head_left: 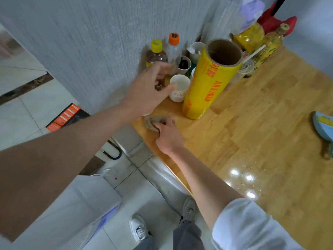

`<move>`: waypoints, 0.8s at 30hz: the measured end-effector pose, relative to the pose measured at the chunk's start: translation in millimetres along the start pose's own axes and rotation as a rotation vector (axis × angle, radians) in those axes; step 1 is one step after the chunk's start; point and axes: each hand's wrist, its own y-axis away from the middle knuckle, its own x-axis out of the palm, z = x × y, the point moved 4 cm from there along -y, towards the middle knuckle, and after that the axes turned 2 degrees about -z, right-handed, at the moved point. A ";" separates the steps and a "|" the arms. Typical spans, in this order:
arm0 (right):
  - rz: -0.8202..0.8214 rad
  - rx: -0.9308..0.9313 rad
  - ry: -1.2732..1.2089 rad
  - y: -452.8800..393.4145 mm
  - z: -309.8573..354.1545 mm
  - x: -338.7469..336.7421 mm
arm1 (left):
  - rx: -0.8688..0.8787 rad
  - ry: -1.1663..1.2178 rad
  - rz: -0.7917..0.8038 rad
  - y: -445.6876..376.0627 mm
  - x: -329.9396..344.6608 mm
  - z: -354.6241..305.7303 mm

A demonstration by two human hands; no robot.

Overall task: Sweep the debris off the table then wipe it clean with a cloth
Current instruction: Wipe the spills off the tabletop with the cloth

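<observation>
Left forearm fills the near foreground, reaching toward the wall; left hand (pixel 147 91) hovers at the white paper cup (pixel 179 90), fingers loosely curled beside it, contact unclear from blur. Cloth (pixel 153 122), grey-brown and bunched, lies on the worktop (pixel 261 123) near its wall-side corner, just in front of the yellow wrap roll (pixel 209 82). Right hand (pixel 168 137) sits on the cloth, fingers curled over its near edge and pressing it down; cloth pokes out beyond the fingers toward the wall. Right hand is clearly the nearer one to the cloth. Judged: wiping stage, cup probably being cleared so the cloth can pass. Behind the roll stand bottles (pixel 156 53) and cups. Well right of the roll, a blue brush (pixel 322 127).
</observation>
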 end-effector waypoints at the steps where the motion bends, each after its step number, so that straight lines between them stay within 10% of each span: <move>1: 0.046 -0.075 -0.001 7.7 4.1 5.2 | -0.004 -0.025 -0.039 10.5 -3.1 12.4; 5: 0.130 -0.255 -0.006 66.7 -32.0 -17.5 | 0.014 -0.177 0.046 57.4 10.2 49.7; 12: -0.336 0.858 0.015 118.8 -204.0 -115.6 | -0.116 -0.334 0.594 108.3 77.8 76.4; 18: -0.049 0.045 0.122 128.4 -60.4 -24.6 | -0.147 -0.580 0.701 77.1 122.8 57.5; 20: -0.012 0.039 0.087 140.3 -86.9 -42.4 | -0.209 -0.646 0.755 75.3 132.5 59.4; 24: -0.302 0.765 0.036 132.9 -206.4 -126.2 | -0.266 -0.705 0.767 76.5 137.5 59.5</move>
